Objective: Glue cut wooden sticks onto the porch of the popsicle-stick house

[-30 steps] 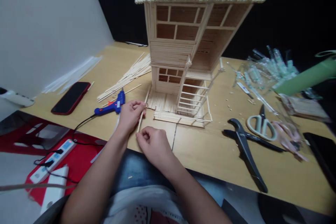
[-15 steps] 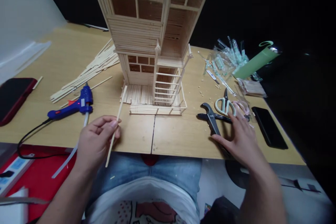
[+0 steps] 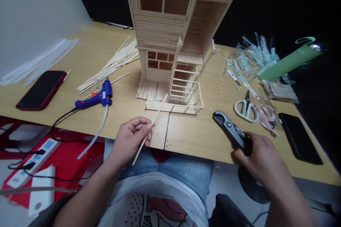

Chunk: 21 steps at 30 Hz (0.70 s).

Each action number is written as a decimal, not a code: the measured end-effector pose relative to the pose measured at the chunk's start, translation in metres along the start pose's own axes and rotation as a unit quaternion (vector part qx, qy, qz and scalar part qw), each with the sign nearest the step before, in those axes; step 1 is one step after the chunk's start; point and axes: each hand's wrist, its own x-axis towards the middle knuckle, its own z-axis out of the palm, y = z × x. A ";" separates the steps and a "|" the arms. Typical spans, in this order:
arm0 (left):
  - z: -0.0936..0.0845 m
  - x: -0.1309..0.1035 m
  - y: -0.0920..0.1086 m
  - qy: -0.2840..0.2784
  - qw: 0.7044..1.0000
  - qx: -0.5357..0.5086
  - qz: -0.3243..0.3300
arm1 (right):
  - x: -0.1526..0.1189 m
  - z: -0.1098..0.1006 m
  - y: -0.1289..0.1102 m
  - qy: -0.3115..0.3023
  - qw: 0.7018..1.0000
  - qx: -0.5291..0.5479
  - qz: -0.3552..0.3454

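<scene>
Our left hand [image 3: 135, 136] pinches a stick [image 3: 158, 114]; our right hand [image 3: 262, 154] grips the pliers [image 3: 228, 126], partly hiding them. The house [image 3: 160, 25] is cut off above.

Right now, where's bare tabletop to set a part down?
Good patch: in front of the wooden house, between the thin stick in the left hand and the grey hand tool in the right hand. Smaller one: between the blue glue gun and the house. Crowded: far right, with white-handled scissors, black phone, plastic packaging and green bottle.
</scene>
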 end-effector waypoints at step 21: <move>0.021 -0.020 0.009 -0.017 0.946 0.287 0.153 | -0.064 0.003 -0.158 -0.283 0.803 0.524 0.032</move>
